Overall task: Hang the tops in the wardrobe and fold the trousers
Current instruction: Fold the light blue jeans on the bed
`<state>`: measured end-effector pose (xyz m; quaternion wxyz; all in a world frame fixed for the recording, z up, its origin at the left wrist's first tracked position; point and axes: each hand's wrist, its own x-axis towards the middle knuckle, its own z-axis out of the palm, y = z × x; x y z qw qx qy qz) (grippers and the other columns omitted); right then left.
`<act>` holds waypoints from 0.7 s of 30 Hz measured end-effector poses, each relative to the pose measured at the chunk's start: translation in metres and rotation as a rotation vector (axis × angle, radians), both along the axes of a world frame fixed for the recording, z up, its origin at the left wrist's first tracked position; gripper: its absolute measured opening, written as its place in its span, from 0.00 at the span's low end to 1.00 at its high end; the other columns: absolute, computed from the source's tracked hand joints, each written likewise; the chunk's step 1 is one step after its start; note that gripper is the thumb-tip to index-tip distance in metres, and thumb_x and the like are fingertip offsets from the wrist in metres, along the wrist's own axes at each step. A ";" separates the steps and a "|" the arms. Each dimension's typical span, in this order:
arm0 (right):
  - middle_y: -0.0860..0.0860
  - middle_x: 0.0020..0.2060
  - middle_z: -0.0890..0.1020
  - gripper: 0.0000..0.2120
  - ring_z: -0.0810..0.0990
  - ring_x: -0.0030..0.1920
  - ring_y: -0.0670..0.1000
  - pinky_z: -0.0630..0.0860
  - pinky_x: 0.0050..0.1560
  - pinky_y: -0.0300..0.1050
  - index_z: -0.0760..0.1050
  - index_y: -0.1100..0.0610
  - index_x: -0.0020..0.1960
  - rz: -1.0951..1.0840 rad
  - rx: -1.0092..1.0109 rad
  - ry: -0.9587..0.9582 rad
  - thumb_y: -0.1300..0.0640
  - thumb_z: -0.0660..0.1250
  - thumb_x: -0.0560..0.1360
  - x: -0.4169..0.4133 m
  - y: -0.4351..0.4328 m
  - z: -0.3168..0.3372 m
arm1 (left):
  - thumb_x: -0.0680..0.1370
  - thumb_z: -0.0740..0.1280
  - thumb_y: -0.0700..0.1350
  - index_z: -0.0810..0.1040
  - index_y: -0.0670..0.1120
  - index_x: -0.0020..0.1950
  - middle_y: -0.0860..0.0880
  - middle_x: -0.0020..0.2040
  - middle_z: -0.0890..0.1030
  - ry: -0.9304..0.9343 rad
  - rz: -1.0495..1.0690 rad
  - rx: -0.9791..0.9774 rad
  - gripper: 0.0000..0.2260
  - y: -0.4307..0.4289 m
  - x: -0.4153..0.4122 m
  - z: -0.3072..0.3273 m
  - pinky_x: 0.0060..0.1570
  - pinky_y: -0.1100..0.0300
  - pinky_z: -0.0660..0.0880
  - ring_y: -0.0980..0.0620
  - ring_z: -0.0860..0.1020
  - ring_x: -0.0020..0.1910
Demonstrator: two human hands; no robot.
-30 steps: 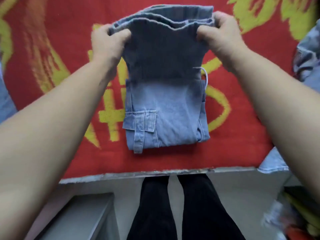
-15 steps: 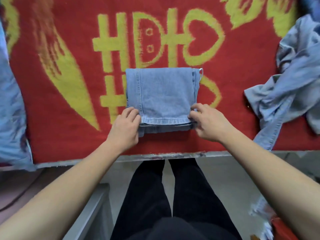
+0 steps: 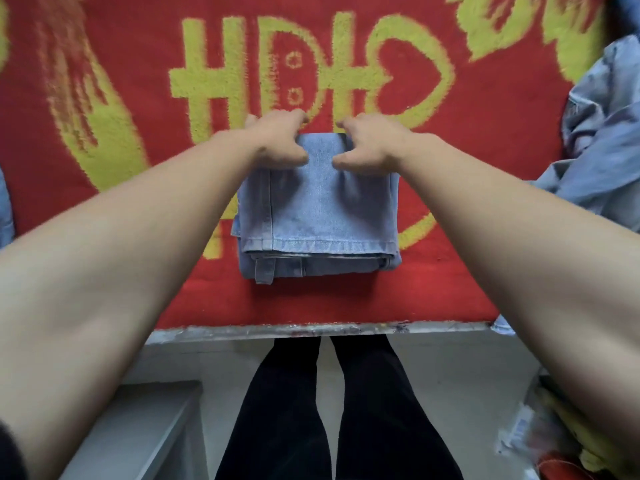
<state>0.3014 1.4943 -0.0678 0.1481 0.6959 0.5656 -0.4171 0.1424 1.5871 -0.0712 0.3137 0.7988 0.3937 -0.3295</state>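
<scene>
Even, soft daylight, wide-angle bowing at edges, mild blur (perhaps motion), faint shadows

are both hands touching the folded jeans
Touching. The head view shows the left hand and right hand on the far edge of the jeans, thumbs on the denim and fingers curled over that edge, with no gap.

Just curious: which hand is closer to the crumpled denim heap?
Right. Both grip the folded jeans; the right hand is left of the heap, the left hand farther left.
</scene>
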 end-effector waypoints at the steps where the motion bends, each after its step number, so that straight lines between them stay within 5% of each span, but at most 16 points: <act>1: 0.58 0.58 0.77 0.25 0.74 0.52 0.59 0.70 0.48 0.49 0.71 0.55 0.62 0.009 -0.052 0.036 0.42 0.67 0.72 -0.003 0.005 -0.003 | 0.65 0.68 0.53 0.64 0.48 0.72 0.44 0.67 0.73 0.074 -0.039 -0.049 0.35 0.003 0.003 -0.002 0.66 0.44 0.66 0.42 0.72 0.65; 4: 0.56 0.55 0.80 0.26 0.75 0.49 0.58 0.73 0.46 0.49 0.71 0.53 0.55 0.039 -0.099 0.050 0.37 0.72 0.67 -0.001 0.006 0.002 | 0.60 0.73 0.55 0.67 0.49 0.67 0.45 0.60 0.75 0.137 -0.140 -0.075 0.37 0.001 0.004 0.001 0.60 0.43 0.72 0.42 0.75 0.57; 8: 0.57 0.66 0.75 0.56 0.75 0.64 0.62 0.76 0.60 0.55 0.62 0.51 0.76 0.195 -0.069 -0.072 0.26 0.75 0.57 -0.009 -0.014 0.037 | 0.62 0.78 0.53 0.63 0.49 0.73 0.42 0.64 0.75 0.026 -0.270 0.084 0.43 -0.025 -0.014 0.025 0.58 0.45 0.73 0.39 0.74 0.63; 11: 0.60 0.69 0.67 0.67 0.74 0.65 0.64 0.76 0.57 0.55 0.48 0.48 0.81 0.266 -0.181 -0.121 0.27 0.77 0.53 -0.026 -0.038 0.058 | 0.61 0.79 0.56 0.62 0.48 0.74 0.42 0.63 0.77 -0.006 -0.310 0.144 0.46 -0.055 -0.036 0.049 0.54 0.48 0.76 0.38 0.74 0.62; 17: 0.56 0.64 0.71 0.53 0.77 0.62 0.60 0.76 0.51 0.54 0.60 0.46 0.76 0.301 -0.255 -0.156 0.30 0.77 0.59 -0.052 -0.076 0.050 | 0.66 0.75 0.51 0.58 0.46 0.76 0.41 0.64 0.67 0.125 -0.243 0.128 0.43 -0.114 -0.056 0.050 0.52 0.47 0.73 0.40 0.68 0.62; 21: 0.49 0.60 0.80 0.33 0.80 0.60 0.55 0.71 0.46 0.47 0.63 0.42 0.74 0.232 -0.178 -0.149 0.46 0.71 0.72 -0.059 -0.097 0.058 | 0.71 0.67 0.42 0.64 0.47 0.70 0.42 0.57 0.76 0.124 -0.188 0.159 0.28 -0.132 -0.052 0.054 0.47 0.50 0.71 0.41 0.68 0.61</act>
